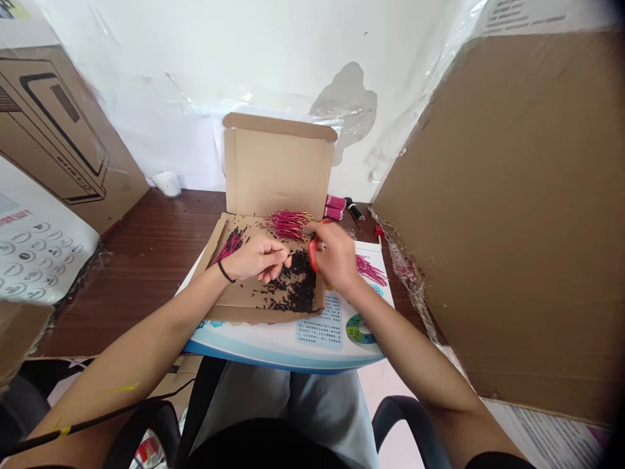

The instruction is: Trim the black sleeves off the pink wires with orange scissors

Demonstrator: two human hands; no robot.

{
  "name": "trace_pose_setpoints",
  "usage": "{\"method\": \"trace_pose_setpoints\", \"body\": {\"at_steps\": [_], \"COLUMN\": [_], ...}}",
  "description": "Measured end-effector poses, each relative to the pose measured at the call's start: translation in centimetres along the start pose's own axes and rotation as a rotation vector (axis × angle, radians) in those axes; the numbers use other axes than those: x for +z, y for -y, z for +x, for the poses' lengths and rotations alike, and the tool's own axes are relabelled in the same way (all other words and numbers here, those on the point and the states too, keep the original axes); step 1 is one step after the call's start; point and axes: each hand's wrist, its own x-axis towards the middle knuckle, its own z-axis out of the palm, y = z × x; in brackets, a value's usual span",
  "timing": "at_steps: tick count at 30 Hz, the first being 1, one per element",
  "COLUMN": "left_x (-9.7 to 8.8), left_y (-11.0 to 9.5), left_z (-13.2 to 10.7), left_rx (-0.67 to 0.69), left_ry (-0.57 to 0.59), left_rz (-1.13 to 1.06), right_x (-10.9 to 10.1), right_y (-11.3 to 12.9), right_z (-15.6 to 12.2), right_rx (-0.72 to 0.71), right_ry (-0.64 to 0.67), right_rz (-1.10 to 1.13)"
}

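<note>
We kept low over the cardboard box, our L hand pinching a thin wire end & R hand gripping red-handled scissors, black clippings inside it.

Red-handled scissors held in right hand, blades hidden. Black clippings heaped inside open cardboard box. Loose magenta wires with gold tips lie at box's far edge; black-ended magenta wires lie at its left.

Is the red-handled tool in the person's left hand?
No, the red-handled tool is in the right hand, and the left hand is above the black scraps in the cardboard box.
</note>
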Motion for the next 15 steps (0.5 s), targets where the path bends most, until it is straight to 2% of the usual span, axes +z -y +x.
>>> {"method": "trace_pose_setpoints", "body": {"at_steps": [2,4,6,10,12,15], "left_x": [-0.3,-0.5,-0.7,-1.1,-1.3,-1.5], "left_y": [-0.3,-0.4,-0.3,0.2,0.2,0.2], "left_z": [-0.2,-0.2,0.0,0.6,0.7,0.6], "left_rx": [0.033,0.050,0.031,-0.069,-0.116,-0.157], "left_ry": [-0.034,-0.123,-0.180,-0.189,-0.198,-0.181], "left_rz": [-0.011,-0.073,-0.143,-0.207,-0.207,-0.174], "right_x": [-0.8,-1.2,-1.0,0.4,0.8,0.8], "right_y": [-1.1,-1.9,-2.0,-1.3,-1.4,-2.0], "right_z": [0.8,1.2,1.1,0.0,-0.3,-0.2], "right_rx": [0.110,0.148,0.040,-0.270,-0.324,-0.353], "right_ry": [-0.143,-0.162,-0.058,0.289,0.339,0.312], "right_rz": [-0.053,-0.065,-0.046,-0.117,-0.205,-0.317]}}
